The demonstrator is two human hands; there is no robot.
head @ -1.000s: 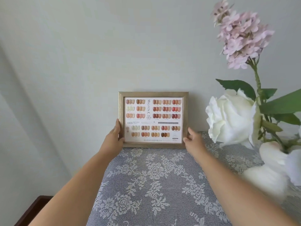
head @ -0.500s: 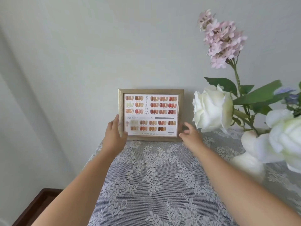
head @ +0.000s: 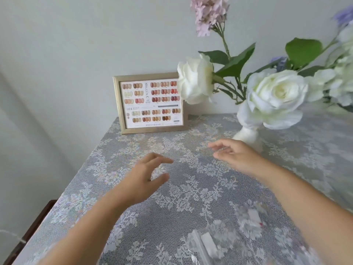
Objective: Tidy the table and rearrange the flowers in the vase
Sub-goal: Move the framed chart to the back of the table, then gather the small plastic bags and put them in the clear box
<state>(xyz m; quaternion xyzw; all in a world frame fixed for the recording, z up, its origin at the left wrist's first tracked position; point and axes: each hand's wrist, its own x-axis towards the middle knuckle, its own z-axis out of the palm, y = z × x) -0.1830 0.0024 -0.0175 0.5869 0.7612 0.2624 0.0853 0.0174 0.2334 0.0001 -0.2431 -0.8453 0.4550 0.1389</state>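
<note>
A gold picture frame [head: 150, 103] with a nail-colour chart stands upright against the wall at the table's far left corner. To its right a white vase [head: 248, 133] holds white roses [head: 275, 96], a pink flower spike [head: 209, 14] and green leaves. One white rose [head: 194, 80] overlaps the frame's right edge. My left hand [head: 147, 176] and my right hand [head: 236, 154] hover over the lace tablecloth [head: 191, 197], both empty with fingers apart, well short of the frame.
A clear plastic packet [head: 206, 247] with a white strip lies at the near edge, and a small white scrap [head: 254, 217] lies to its right. The table's left edge drops off beside a dark wooden piece [head: 36, 226]. The wall runs close behind.
Both hands let go of the picture frame and drew back toward me. The frame now stands alone against the wall. The view shifted right and down, showing more flowers.
</note>
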